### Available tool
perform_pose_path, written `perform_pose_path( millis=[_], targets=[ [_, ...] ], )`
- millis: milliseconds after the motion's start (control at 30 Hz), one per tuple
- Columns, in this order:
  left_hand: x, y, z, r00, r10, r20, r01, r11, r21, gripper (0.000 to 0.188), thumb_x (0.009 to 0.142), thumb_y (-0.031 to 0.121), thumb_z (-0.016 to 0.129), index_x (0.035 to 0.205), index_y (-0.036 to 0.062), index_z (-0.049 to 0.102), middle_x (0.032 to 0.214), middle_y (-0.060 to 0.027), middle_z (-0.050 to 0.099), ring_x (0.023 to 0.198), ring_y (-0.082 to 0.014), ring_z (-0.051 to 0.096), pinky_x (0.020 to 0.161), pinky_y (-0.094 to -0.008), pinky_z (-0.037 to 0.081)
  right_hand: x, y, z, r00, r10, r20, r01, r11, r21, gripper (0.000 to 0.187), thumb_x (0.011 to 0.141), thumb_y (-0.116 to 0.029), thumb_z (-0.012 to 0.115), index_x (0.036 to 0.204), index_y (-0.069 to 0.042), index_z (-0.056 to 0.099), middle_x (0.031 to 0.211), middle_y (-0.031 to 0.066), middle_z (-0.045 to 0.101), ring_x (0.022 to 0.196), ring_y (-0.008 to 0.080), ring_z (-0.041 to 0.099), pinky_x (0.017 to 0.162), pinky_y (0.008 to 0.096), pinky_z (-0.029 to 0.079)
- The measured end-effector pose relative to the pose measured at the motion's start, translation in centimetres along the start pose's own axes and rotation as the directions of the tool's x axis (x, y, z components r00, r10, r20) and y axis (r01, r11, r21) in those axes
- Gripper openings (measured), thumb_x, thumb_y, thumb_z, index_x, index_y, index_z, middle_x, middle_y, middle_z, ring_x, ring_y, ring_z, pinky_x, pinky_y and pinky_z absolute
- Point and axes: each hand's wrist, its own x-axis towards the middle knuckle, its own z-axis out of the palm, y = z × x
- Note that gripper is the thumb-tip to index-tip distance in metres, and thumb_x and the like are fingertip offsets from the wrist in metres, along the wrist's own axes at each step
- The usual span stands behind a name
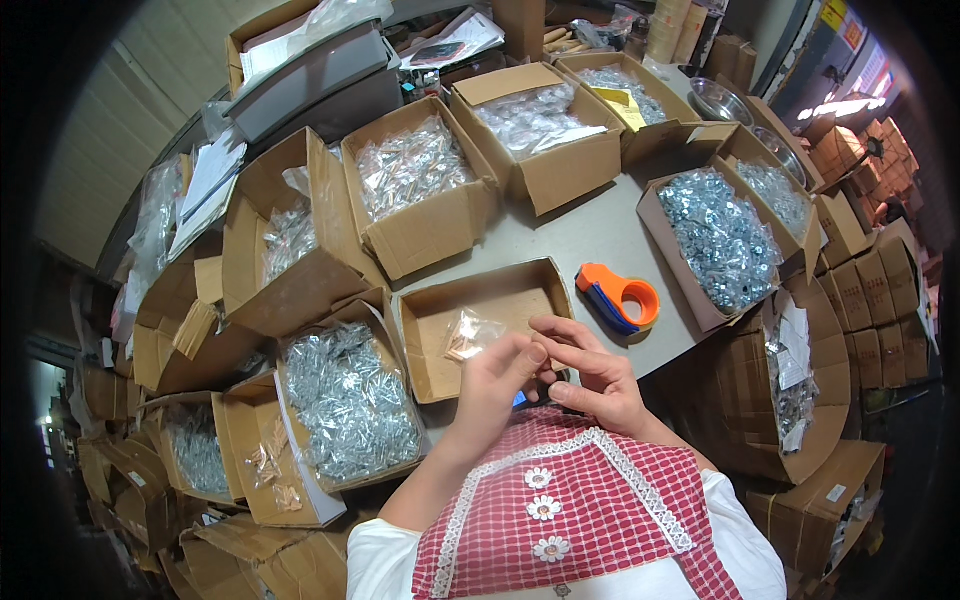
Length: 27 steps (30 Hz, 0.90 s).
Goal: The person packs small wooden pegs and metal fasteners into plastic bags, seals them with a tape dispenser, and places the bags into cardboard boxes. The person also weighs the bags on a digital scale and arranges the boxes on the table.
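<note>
My left hand [497, 382] and my right hand [600, 378] meet in front of my red checked apron, fingertips together. Both are closed in a pinch, and whatever lies between the fingers is hidden or too small to name. Just beyond them is a shallow open cardboard box [553, 280]. Inside it rests a small clear plastic bag [470, 334] with copper-coloured pieces. To the right of that box, an orange and blue tape dispenser [617, 299] lies on the grey table [560, 232].
Left of the shallow box stands a carton of silver screws [350, 405], beside a box with copper-coloured pieces [270, 455]. Cartons of bagged metal parts [415, 170] line the back. A box of zinc-coloured hardware [712, 240] is at the right, near metal bowls [720, 100].
</note>
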Motion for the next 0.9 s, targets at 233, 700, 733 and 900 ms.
perform_pose_path(
  millis=[233,700,733,900],
  targets=[
    [-1.8,0.4,0.4,0.986,0.117,-0.116,-0.076,0.948,0.309,0.015,0.105,0.015,0.067,0.107,0.0009,0.073,0.097,-0.0049,0.075,0.089,-0.0084,0.069,0.073,-0.0225,0.052,0.4,0.4,-1.8,0.981,-0.193,0.005,0.160,0.796,-0.585,0.046,0.094,-0.011,0.072,0.140,-0.003,0.069,0.159,0.0214,0.046,0.146,0.0335,0.048,0.120,0.0449,0.037],
    [-14.5,-6.8,-2.5,0.570,0.130,-0.811,0.038,0.982,0.184,0.038,0.110,0.027,0.057,0.077,0.0094,0.052,0.065,0.0036,0.048,0.058,-0.0054,0.047,0.052,-0.0246,0.040,-1.3,6.0,-16.1,0.982,0.107,-0.154,-0.159,0.044,-0.986,0.048,0.086,-0.024,0.079,0.124,0.001,0.063,0.122,0.0216,0.065,0.114,0.0409,0.062,0.098,0.0506,0.047],
    [-15.5,-8.0,-2.3,0.510,0.122,-0.852,0.098,0.975,0.198,0.039,0.111,0.028,0.056,0.077,0.0099,0.051,0.065,0.0039,0.045,0.057,-0.0055,0.046,0.050,-0.0248,0.039,-1.3,6.7,-16.3,0.989,0.108,-0.105,-0.103,-0.026,-0.994,0.049,0.085,-0.030,0.081,0.118,0.002,0.064,0.116,0.0213,0.067,0.110,0.0410,0.061,0.096,0.0511,0.047],
    [-20.2,-17.2,-0.9,0.298,0.165,-0.940,0.355,0.895,0.270,0.055,0.112,0.036,0.058,0.067,0.0060,0.048,0.055,0.0022,0.040,0.052,-0.0063,0.041,0.046,-0.0302,0.035,0.2,9.1,-17.2,0.987,0.147,-0.067,-0.069,0.014,-0.997,0.046,0.088,-0.035,0.080,0.106,0.005,0.064,0.106,0.0250,0.069,0.102,0.0438,0.064,0.095,0.0517,0.048]
  ],
)
